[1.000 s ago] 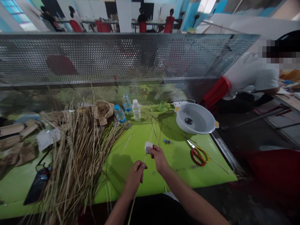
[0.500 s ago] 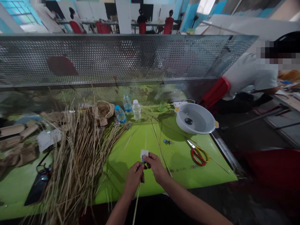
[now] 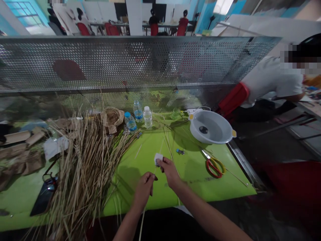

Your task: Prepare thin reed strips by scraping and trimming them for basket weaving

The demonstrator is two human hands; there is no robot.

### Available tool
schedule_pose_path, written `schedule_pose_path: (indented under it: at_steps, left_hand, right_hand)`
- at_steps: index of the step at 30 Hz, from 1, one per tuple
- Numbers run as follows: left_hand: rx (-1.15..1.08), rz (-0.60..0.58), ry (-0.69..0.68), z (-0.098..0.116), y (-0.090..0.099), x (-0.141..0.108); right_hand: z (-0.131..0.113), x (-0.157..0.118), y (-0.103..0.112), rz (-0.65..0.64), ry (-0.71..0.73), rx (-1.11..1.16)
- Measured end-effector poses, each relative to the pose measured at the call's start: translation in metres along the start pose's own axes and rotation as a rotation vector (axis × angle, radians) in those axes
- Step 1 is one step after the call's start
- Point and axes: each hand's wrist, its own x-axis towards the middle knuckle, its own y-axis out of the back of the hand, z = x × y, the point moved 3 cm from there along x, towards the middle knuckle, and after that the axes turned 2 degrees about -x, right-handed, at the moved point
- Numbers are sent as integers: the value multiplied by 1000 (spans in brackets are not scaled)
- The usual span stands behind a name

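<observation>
My left hand [image 3: 144, 188] is closed on a thin, pale plant strip [image 3: 141, 225]; its lower end trails down toward my lap. Just above and to the right, my right hand [image 3: 170, 172] pinches a small white folded piece [image 3: 158, 156], paper or cloth, I cannot tell which. The strip runs up from the left hand to this white piece, and a length of it shows beyond. Fingers hide how the piece sits against the strip. Several loose strips [image 3: 169, 147] lie on the green tabletop [image 3: 140, 160] behind my right hand.
A big heap of dry strips [image 3: 87, 167] covers the left side, with a woven basket [image 3: 112, 117] behind. Bottles [image 3: 147, 118] stand at the back. To the right are a white basin [image 3: 210, 127], scissors [image 3: 214, 167] and a small clip [image 3: 180, 151]. A perforated metal screen [image 3: 150, 63] bounds the table.
My hands have drawn apart: the right one with the white piece has moved up along the strip, away from the left. The view has shifted slightly.
</observation>
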Motion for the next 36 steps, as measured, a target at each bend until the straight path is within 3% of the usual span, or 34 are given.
schedule_pose_path:
  at_steps: [3, 7, 11, 15, 20, 25, 28, 31, 36]
  left_hand:
    - [-15, 15, -13, 5, 1, -1]
    - [10, -14, 0, 4, -1, 1]
    - [2, -36, -14, 2, 1, 10]
    - [13, -82, -15, 6, 5, 17]
    - [64, -118, -38, 15, 13, 22]
    - [84, -221, -19, 22, 16, 24]
    - [66, -241, -32, 27, 15, 24]
    - [65, -188, -55, 26, 15, 24]
    - [34, -238, -19, 13, 11, 22]
  right_hand:
    - [1, 1, -2, -79, 2, 0]
    - [-1, 7, 4, 14, 26, 9]
    - [-5, 8, 3, -72, 18, 11]
    - [-12, 7, 6, 32, 23, 28]
    - [-17, 11, 4, -34, 15, 45]
    - [-24, 21, 9, 82, 58, 72]
    - [-18, 11, 0, 26, 60, 68]
    - [-13, 4, -6, -28, 71, 80]
    - [-21, 21, 10, 101, 68, 84]
